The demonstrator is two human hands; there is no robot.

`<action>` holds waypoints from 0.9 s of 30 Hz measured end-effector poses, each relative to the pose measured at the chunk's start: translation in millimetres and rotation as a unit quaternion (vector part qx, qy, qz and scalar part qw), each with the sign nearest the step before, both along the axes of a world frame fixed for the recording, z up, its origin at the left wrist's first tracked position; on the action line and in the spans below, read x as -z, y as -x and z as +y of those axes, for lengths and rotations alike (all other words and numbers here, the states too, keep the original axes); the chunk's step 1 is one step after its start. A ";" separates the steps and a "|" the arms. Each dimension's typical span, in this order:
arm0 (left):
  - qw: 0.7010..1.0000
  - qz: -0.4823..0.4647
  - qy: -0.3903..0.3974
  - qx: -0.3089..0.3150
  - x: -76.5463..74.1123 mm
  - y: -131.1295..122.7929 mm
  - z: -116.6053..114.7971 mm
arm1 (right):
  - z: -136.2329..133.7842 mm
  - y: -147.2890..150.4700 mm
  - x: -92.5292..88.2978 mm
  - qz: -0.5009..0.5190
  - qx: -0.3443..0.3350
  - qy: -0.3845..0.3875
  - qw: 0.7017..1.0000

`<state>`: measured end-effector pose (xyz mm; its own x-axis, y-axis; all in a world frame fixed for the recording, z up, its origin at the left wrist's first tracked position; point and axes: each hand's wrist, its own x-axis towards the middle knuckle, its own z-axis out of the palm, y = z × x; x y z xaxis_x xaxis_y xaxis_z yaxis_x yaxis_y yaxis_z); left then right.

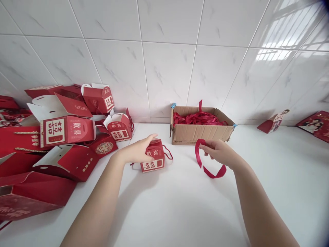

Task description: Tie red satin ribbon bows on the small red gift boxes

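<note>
On the white table, a small red gift box point(153, 164) with a white printed label stands upright, red cord handles sticking out at its sides. My left hand point(140, 150) grips this box from its left and top, thumb toward the back and fingers partly hidden behind it. To the right, my right hand point(214, 149) pinches a dark red ribbon point(212, 174), which hangs in a loose curl with its ends down near the table. Behind that hand sits an open cardboard box point(197, 133) filled with similar red ribbons point(196, 118).
A heap of red gift boxes point(74, 130) in several shapes covers the left side. Two blue-handled clips point(173, 105) sit on the cardboard box's corners. At the right stand a red folded card point(273, 121) and a red photo item point(315, 126). A tiled wall point(169, 75) bounds the back.
</note>
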<state>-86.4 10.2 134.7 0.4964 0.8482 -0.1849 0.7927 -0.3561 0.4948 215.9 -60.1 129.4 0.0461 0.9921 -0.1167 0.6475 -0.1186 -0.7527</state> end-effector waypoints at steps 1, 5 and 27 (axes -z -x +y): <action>1.000 -0.007 0.008 0.026 -0.4 -4.4 -3.4 | -0.9 0.5 -1.2 -0.005 -0.003 -0.008 1.000; 0.986 -0.074 0.032 0.147 0.8 -23.0 -15.3 | -4.2 1.1 -5.4 -0.015 -0.015 -0.027 0.999; 0.889 -0.403 0.099 0.193 10.6 -77.3 -45.1 | -23.9 29.0 -24.8 0.216 -0.209 -0.078 0.951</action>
